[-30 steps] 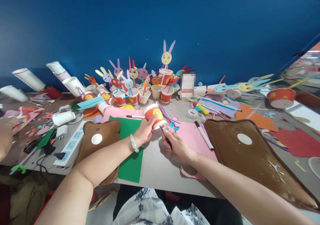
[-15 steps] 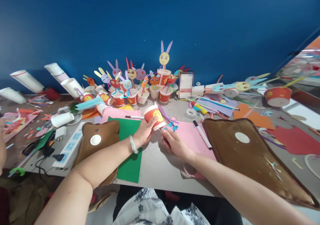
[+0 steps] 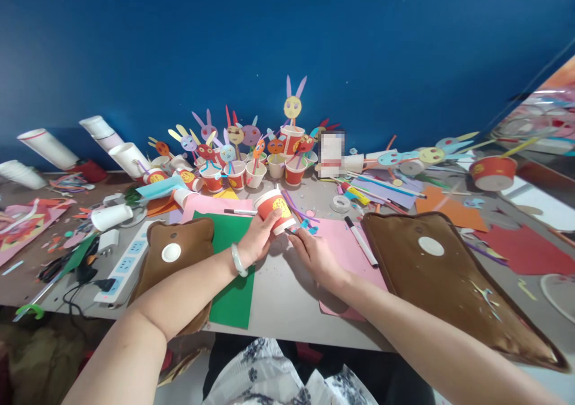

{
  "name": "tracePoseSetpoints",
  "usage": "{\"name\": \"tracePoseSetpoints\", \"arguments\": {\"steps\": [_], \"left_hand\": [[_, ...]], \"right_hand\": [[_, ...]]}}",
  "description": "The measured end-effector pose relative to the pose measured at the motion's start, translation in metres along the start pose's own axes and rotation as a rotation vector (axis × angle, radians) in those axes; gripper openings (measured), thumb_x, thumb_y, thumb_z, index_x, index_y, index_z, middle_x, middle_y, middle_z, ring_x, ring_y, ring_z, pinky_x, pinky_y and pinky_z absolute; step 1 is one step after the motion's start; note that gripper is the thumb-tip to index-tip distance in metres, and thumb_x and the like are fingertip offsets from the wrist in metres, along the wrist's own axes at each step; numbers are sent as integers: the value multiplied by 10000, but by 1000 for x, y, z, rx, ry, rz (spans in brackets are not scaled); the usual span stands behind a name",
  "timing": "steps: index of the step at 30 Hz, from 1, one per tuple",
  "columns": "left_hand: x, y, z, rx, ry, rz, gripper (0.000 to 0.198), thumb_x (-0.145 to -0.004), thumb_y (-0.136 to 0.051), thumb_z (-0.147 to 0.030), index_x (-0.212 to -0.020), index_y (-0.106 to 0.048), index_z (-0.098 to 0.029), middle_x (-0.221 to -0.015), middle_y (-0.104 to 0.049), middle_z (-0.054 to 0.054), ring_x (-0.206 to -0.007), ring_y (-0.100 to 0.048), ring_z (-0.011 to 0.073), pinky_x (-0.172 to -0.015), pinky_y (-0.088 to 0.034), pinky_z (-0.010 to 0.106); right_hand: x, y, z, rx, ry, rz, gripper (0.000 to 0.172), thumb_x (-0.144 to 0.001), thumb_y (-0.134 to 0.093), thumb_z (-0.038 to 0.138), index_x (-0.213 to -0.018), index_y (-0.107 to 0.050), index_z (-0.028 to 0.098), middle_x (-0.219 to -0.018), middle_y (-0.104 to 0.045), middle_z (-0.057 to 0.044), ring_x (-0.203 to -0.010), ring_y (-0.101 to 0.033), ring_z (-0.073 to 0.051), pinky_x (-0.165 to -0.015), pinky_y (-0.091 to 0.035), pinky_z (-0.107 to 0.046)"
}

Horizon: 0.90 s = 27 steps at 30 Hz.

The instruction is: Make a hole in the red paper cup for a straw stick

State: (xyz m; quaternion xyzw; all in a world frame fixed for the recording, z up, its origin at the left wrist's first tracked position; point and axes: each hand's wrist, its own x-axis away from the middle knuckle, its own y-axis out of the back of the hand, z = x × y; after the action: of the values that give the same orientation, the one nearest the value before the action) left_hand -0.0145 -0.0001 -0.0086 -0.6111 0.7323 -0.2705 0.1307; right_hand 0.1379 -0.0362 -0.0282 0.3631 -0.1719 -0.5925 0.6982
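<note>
My left hand [image 3: 260, 239] is closed around a red-and-white paper cup [image 3: 266, 205] with a yellow print, held tilted above the table. A small white pointed piece sticks up behind the cup's upper end. At the cup's lower rim, my right hand [image 3: 318, 256] has its fingers closed on a thin dark object [image 3: 288, 231], mostly hidden, whose kind I cannot make out. Beneath and beside the hands lie a green sheet [image 3: 231, 297], a pink sheet [image 3: 344, 249] and a black-capped white marker [image 3: 362, 242].
Paper cups with rabbit-faced cutouts [image 3: 293, 106] line the blue wall. Brown cushion-like pouches [image 3: 399, 273] flank my arms. A power strip [image 3: 126, 264] lies left, among paper scraps and toppled cups. A tape roll [image 3: 340, 203] and orange paper [image 3: 453, 210] lie right.
My right hand has shifted slightly and turned at the cup's rim. The cup stays in my left hand. Another person's arm at the left edge has mostly withdrawn from view.
</note>
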Motion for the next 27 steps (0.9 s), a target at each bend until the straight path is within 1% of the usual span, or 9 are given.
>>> {"name": "tracePoseSetpoints", "arguments": {"steps": [6,8,10,12,15,18,21,24,27], "left_hand": [[0,0,-5,3,19,85,430,-683,-810,-452,-943,-651,-148,-870,-716,58,-794,-669,181,-785,-500,307],[0,0,-6,5,20,94,443,-664,-830,-418,-959,-661,-135,-891,-723,67,-813,-677,184,-795,-504,305],[0,1,-6,8,11,89,446,-650,-843,-384,-974,-670,-132,-920,-728,70,-838,-680,181,-812,-505,299],[-2,2,-5,2,17,74,428,-647,-844,-377,-964,-679,-141,-919,-730,61,-830,-677,172,-809,-506,294],[-3,4,-5,-23,62,47,426,-630,-851,-396,-934,-679,-153,-869,-728,41,-780,-666,161,-782,-504,298],[-3,5,-8,-33,89,44,476,-603,-866,-423,-938,-678,-140,-884,-730,53,-790,-666,165,-792,-504,306],[-2,5,-11,-12,93,66,508,-592,-869,-439,-949,-684,-129,-918,-732,68,-817,-672,175,-815,-507,317],[-2,4,-10,1,65,78,486,-601,-869,-414,-955,-685,-136,-927,-733,64,-834,-675,179,-836,-501,324],[-4,4,-8,12,45,69,483,-594,-879,-390,-956,-685,-136,-908,-734,60,-822,-671,173,-834,-491,315]], "right_hand": [[1,7,1,284,-2,30,317,-1011,-309,391,-881,-530,206,-683,-628,-44,-569,-584,-190,-545,-274,-276],[1,8,2,316,-29,35,304,-1006,-324,393,-886,-531,205,-678,-625,-46,-556,-570,-192,-540,-249,-282],[1,8,3,264,-56,32,280,-994,-343,389,-862,-514,210,-657,-599,-35,-544,-538,-185,-539,-237,-284],[0,8,3,106,-71,11,274,-980,-357,391,-800,-473,220,-635,-554,-15,-546,-498,-167,-548,-258,-279],[-2,7,5,-301,-140,42,348,-965,-369,477,-724,-403,229,-588,-450,29,-510,-403,-127,-522,-284,-259],[-1,9,10,-781,-344,246,415,-935,-369,612,-764,-401,235,-532,-325,87,-423,-222,-88,-429,-198,-230],[-2,12,13,-1041,-466,403,432,-901,-413,661,-818,-411,237,-520,-288,112,-409,-128,-71,-404,-118,-214],[-2,12,11,-945,-404,346,450,-897,-429,667,-787,-419,231,-519,-302,102,-415,-172,-74,-401,-140,-217],[-3,8,6,-595,-241,150,420,-923,-438,594,-727,-425,223,-547,-373,64,-472,-313,-98,-450,-247,-240]]}}
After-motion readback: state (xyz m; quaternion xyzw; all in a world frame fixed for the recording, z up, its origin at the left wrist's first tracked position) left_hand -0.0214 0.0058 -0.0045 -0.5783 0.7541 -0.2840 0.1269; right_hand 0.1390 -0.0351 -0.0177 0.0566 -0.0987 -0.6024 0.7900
